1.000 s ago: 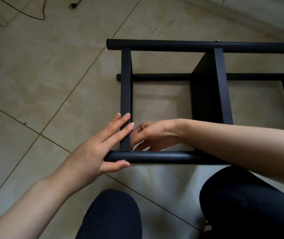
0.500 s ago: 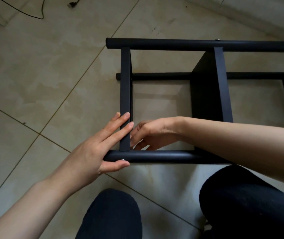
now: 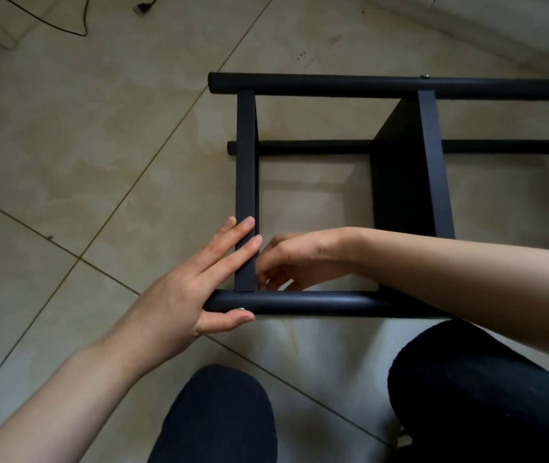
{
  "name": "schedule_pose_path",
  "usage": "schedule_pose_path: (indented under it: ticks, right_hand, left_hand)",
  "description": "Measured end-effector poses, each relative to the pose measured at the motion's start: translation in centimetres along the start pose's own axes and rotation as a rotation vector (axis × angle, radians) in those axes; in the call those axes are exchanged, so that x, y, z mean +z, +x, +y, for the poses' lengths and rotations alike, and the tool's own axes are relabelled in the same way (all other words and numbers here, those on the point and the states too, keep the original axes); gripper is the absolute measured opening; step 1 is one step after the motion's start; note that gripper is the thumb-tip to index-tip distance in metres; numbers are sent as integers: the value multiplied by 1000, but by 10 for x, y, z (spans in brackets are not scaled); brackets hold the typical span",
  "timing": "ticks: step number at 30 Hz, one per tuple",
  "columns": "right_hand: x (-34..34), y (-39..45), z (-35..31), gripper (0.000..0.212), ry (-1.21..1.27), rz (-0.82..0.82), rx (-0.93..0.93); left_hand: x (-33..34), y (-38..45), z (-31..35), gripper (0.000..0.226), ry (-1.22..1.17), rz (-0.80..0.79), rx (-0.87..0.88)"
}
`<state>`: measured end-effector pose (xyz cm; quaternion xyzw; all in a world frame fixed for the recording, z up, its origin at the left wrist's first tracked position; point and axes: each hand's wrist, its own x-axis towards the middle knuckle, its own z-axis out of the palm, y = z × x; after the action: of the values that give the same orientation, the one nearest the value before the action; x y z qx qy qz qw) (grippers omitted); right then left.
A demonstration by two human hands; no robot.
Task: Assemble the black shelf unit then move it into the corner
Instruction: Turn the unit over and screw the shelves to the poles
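Little had moved: the left hand (image 3: 179,292) stayed flat against the end shelf board (image 3: 245,192), the right hand (image 3: 294,259) curled unclearly behind it; the stiff, light-looking black shelf unit (image 3: 396,202) seemed best gripped by its round poles (image 3: 316,304).

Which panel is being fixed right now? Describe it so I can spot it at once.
Find the black shelf unit lying on its side on the tiled floor. The end panel is the flat board nearest the poles' free ends. Unlike the other boards, it has the left hand pressed flat against its outer face and the right hand behind it.
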<state>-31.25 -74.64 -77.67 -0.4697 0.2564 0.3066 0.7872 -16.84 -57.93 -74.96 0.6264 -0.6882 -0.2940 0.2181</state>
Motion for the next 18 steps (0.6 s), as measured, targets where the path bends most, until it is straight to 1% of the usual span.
schedule_pose_path:
  ticks: [2, 3, 7, 10, 12, 14, 15, 18]
  right_hand:
    - [-2, -2, 0, 21, 32, -26, -4]
    - [-3, -2, 1, 21, 44, -27, -10]
    - [1, 1, 4, 8, 16, 18, -24]
    - [0, 1, 2, 14, -28, 33, -11]
    - [-1, -1, 1, 20, 0, 21, -14]
    - [-1, -1, 2, 13, 27, 16, -32]
    - [-1, -1, 3, 13, 30, 18, -43]
    - [-1, -1, 4, 27, 16, 32, -48]
  left_hand:
    - [-1, 0, 1, 82, -8, -4, -6]
    - [-1, 0, 1, 82, -9, -4, -8]
    - [-1, 0, 2, 81, -4, -1, -8]
    - [-2, 0, 2, 82, -3, -6, -9]
    - [-2, 0, 3, 81, -8, -6, -17]
    - [-2, 0, 3, 81, -16, -6, -20]
    - [-2, 0, 2, 81, -17, -4, -19]
    - [-1, 0, 2, 82, -14, -3, -13]
